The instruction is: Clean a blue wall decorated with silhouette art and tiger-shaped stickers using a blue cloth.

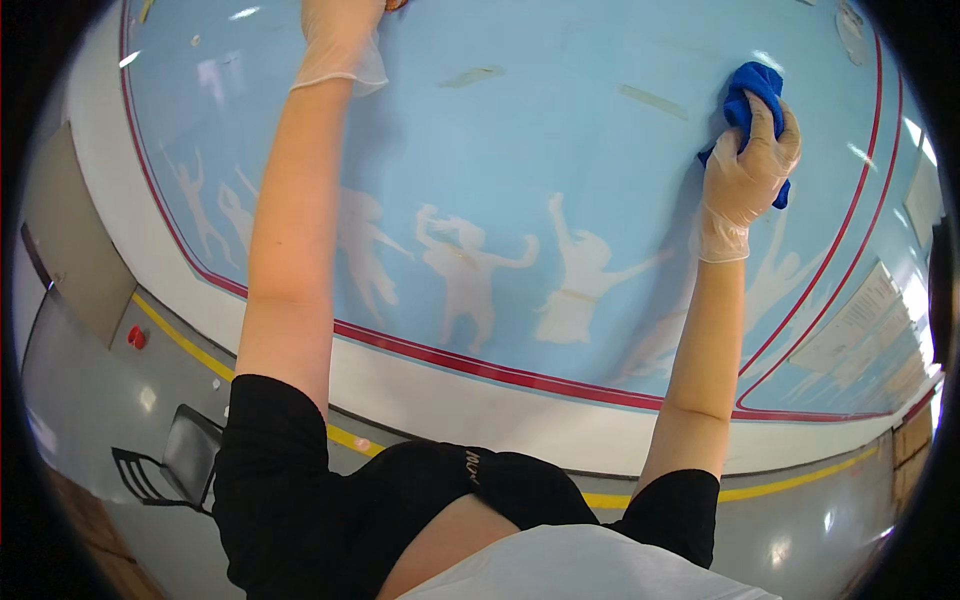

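My right hand (746, 169), in a clear disposable glove, presses a bunched blue cloth (754, 94) against a light-blue wall panel (525, 142). Cloth shows between and below the fingers. At the top edge, my left hand (341, 37) is also gloved and raised to the panel, but its fingers are cut off by the frame. Beside it shows a bit of a small orange-brown thing (395, 4); whether the hand holds it is unclear. Strips of tape or tape residue (652, 101) mark the panel between the hands. Pale figure silhouettes (469, 274) run along its lower part.
A red stripe (487, 365) borders the panel above a white wall base. Papers (851, 319) hang on the wall at right. A black chair (191, 454) stands at lower left, near a small red object (136, 337). Yellow tape (184, 336) lines the grey floor.
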A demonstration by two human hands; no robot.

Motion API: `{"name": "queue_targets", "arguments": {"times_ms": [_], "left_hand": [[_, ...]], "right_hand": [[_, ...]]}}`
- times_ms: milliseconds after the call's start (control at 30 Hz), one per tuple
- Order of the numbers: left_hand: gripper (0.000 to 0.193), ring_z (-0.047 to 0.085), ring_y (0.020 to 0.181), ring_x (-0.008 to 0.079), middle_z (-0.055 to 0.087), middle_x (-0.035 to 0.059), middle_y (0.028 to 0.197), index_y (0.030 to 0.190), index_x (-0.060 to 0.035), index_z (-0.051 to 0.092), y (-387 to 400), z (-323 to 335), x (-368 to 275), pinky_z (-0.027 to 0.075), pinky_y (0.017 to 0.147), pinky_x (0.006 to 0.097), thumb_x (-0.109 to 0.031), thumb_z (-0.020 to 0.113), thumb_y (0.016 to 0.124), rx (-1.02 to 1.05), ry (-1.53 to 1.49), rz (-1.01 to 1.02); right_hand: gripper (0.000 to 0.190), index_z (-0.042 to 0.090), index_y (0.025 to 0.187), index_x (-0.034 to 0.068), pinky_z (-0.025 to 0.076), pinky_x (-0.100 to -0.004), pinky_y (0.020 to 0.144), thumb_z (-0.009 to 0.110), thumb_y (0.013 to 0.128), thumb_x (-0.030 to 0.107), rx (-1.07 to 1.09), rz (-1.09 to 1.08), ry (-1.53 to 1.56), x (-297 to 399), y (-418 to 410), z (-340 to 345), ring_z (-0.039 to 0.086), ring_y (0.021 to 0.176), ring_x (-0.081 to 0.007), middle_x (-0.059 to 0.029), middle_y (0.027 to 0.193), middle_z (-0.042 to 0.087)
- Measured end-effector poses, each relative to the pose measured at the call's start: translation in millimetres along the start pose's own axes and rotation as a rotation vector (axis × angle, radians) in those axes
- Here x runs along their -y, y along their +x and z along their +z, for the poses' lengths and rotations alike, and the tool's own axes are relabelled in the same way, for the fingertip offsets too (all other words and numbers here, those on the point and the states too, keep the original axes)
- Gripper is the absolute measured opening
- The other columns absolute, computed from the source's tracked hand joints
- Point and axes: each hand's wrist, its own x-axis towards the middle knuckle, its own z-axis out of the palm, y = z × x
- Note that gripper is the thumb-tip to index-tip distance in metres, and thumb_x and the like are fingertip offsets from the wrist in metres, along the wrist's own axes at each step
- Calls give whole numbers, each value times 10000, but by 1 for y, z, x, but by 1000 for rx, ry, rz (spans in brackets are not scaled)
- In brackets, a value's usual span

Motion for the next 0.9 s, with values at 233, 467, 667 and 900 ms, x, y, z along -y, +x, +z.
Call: {"name": "queue_targets", "arguments": {"times_ms": [233, 467, 667, 900], "left_hand": [[293, 637, 661, 302, 657, 188, 728, 792, 16, 621, 20, -4, 27, 497, 636, 409, -259, 705, 851, -132, 125, 240], [302, 650, 676, 289, 667, 176, 739, 860, 22, 638, 12, -10, 15, 511, 654, 392, -263, 736, 871, -16, -46, 75], [334, 648, 652, 206, 692, 137, 775, 988, 77, 636, 16, 6, 32, 517, 606, 339, -230, 727, 894, -64, -272, 20], [250, 538, 555, 119, 659, 73, 686, 791, 25, 683, 36, -17, 27, 401, 494, 291, -202, 737, 881, 485, -407, -128]], "right_hand": [[471, 726, 1172, 143, 471, -409, 987, 589, 753, -23, 7, 36, -16, 11, -1, 4, 541, 1160, -339, -123, 1295, 588], [457, 707, 1196, 120, 452, -421, 1022, 583, 775, -7, 55, 54, -4, 19, 3, -2, 525, 1197, -353, -154, 1300, 575], [477, 641, 1262, 78, 430, -442, 1052, 567, 796, 7, 8, 182, 259, 51, 9, 24, 528, 1227, -382, -230, 1284, 563], [390, 701, 1057, 165, 522, -412, 795, 647, 720, -24, 410, -484, 328, 137, -52, 41, 610, 924, -301, -52, 1249, 620]]}}
